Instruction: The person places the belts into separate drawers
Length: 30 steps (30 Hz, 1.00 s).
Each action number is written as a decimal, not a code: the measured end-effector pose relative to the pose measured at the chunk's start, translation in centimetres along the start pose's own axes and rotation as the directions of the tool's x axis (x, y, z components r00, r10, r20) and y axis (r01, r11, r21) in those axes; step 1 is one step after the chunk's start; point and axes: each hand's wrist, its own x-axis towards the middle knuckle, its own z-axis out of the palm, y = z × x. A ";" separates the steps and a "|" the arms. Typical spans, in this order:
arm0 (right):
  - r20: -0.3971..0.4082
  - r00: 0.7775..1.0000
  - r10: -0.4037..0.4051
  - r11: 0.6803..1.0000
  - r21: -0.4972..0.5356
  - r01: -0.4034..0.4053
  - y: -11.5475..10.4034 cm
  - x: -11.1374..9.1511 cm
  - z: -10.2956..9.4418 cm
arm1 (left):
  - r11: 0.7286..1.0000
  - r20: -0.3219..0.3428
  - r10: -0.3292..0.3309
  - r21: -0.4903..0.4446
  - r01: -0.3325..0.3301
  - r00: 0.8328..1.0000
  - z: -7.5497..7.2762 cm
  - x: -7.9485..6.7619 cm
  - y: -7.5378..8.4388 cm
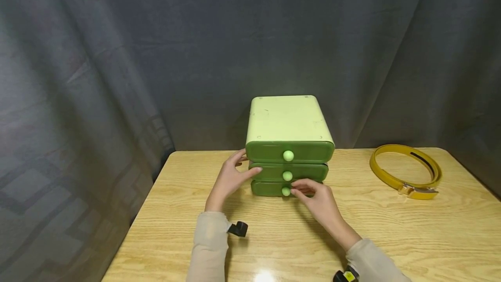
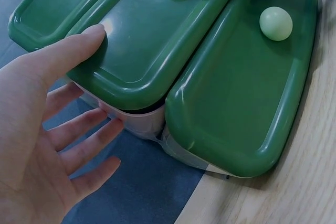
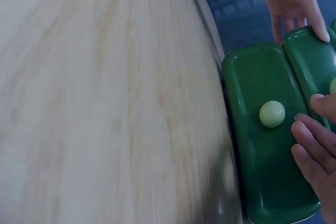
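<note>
A small cabinet [image 1: 287, 119] with a pale green top and three dark green drawers stands at the table's back. My left hand [image 1: 230, 180] is at its left side. The thumb rests on the front of the middle drawer [image 2: 142, 40], while the other fingers reach, spread and nearly straight, along the side. In front of the bottom drawer [image 2: 236, 98] is my right hand [image 1: 318, 199], thumb and fingers apart, just right of its round pale knob [image 3: 272, 114]. In the right wrist view, nothing is between those fingers. All the drawer fronts sit roughly in line.
A coiled yellow belt [image 1: 379, 173] with a gold buckle [image 1: 406, 189] lies on the wooden table [image 1: 391, 229] to the right. Grey curtain [image 1: 195, 55] hangs behind the table and along its left side.
</note>
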 end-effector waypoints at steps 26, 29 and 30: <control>0.215 0.976 0.016 0.998 -0.059 -0.004 1.3 0.5 0.8 | 1.000 -0.023 -0.003 -0.010 0.003 1.000 0.2 -0.1 0.1; 0.235 0.972 -0.002 0.999 -0.050 0.014 1.4 0.6 0.7 | 1.000 -0.023 -0.003 -0.009 0.002 1.000 0.2 0.0 0.1; 0.242 0.970 -0.007 0.999 -0.044 0.018 1.4 0.7 0.7 | 1.000 -0.023 -0.002 -0.007 0.001 1.000 0.2 0.0 0.1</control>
